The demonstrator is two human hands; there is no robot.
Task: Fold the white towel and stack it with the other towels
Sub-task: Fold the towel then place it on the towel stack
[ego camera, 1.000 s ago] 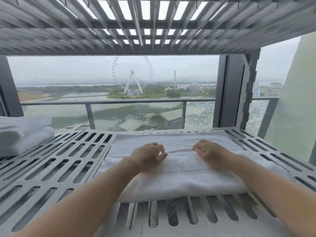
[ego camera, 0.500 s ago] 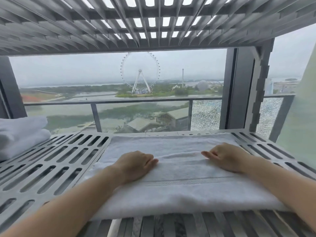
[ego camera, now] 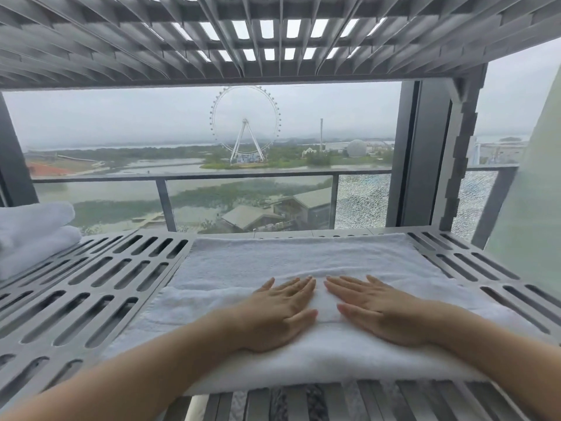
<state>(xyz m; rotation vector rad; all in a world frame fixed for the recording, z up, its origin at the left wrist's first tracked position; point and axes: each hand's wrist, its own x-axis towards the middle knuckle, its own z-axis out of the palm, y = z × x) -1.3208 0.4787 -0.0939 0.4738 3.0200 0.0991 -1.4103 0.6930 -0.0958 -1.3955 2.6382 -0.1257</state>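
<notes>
A white towel (ego camera: 273, 259) lies spread across the slotted grey shelf (ego camera: 100, 287), its near half folded over into a thicker layer. My left hand (ego camera: 273, 314) and my right hand (ego camera: 376, 311) lie flat on that folded layer, side by side near the towel's middle, fingers straight and fingertips almost meeting. Both palms press down on the cloth. A stack of folded white towels (ego camera: 33, 229) sits at the far left edge of the shelf, partly cut off by the frame.
A second slotted shelf (ego camera: 273, 41) hangs close overhead. Behind the shelf is a window with a dark frame post (ego camera: 425, 153) at the right and a balcony railing outside. A pale curtain (ego camera: 528, 189) hangs at the far right.
Both hands were curled and apart on the towel's fold; they have since flattened out and slid inward to meet at the towel's middle.
</notes>
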